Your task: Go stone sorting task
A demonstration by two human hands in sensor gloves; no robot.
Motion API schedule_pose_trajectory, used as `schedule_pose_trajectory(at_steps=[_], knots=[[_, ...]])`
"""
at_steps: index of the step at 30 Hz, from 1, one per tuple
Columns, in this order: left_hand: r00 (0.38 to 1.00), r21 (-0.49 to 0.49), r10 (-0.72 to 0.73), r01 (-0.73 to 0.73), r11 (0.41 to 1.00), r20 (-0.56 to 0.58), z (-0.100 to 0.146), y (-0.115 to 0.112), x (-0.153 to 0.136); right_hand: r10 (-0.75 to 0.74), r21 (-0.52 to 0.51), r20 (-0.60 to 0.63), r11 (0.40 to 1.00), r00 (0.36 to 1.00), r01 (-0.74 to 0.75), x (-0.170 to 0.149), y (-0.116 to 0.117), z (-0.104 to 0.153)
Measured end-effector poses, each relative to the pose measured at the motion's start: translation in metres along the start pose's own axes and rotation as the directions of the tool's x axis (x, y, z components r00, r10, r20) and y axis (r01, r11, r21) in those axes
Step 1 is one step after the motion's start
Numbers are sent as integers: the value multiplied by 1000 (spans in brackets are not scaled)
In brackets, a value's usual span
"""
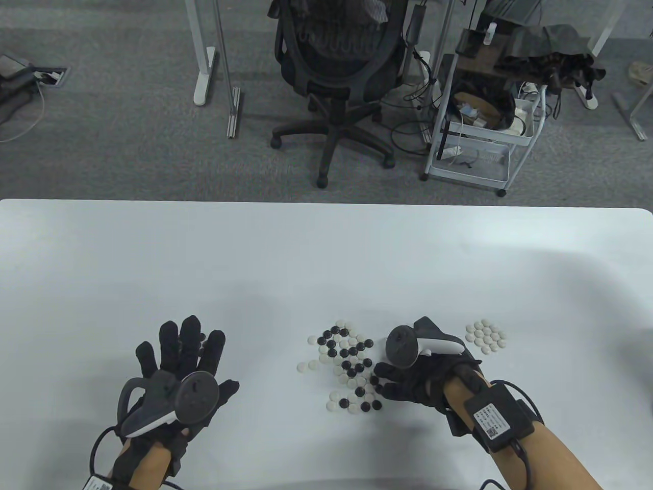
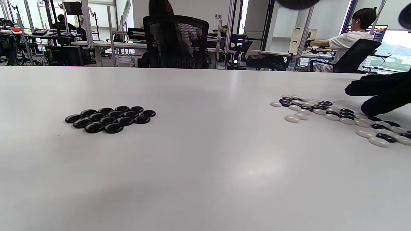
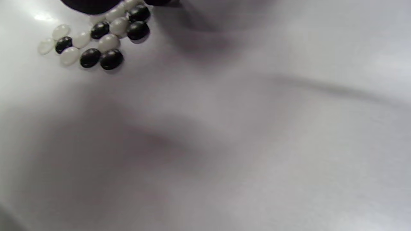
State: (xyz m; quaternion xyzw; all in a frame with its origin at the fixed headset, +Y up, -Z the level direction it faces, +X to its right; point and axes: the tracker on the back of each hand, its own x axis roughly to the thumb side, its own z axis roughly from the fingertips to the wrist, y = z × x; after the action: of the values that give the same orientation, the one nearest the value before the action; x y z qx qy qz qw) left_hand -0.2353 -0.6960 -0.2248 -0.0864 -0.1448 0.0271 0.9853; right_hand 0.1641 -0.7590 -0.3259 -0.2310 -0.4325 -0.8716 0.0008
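Note:
A mixed heap of black and white Go stones [image 1: 347, 365] lies at the table's near middle, also seen in the left wrist view [image 2: 337, 115] and the right wrist view [image 3: 96, 41]. A sorted group of white stones [image 1: 485, 337] sits to its right. A group of black stones [image 2: 109, 118] lies to the left, hidden under my left hand in the table view. My left hand [image 1: 194, 352] hovers there, fingers spread and holding nothing. My right hand [image 1: 380, 376] touches the heap's right edge; its fingertips [image 2: 369, 110] are apart, and no stone shows between them.
The white table [image 1: 326, 255] stretches bare beyond the stones to its far edge. Past that edge stand an office chair [image 1: 331, 76] and a white wire cart [image 1: 479, 117] on grey carpet. People sit at desks in the background of the left wrist view.

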Motion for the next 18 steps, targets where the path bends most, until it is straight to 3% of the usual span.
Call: schedule_pose_trajectory(at_steps=[10,18], knots=[[1000,5,-1,1,1000,0,0,1,-1,-174,-53,-217,985,960,167,-97,15,53],[1000,3,3,-3,1000,-2,0,1,-1,-270,-128,-310,962,912,241,-130,10,51]])
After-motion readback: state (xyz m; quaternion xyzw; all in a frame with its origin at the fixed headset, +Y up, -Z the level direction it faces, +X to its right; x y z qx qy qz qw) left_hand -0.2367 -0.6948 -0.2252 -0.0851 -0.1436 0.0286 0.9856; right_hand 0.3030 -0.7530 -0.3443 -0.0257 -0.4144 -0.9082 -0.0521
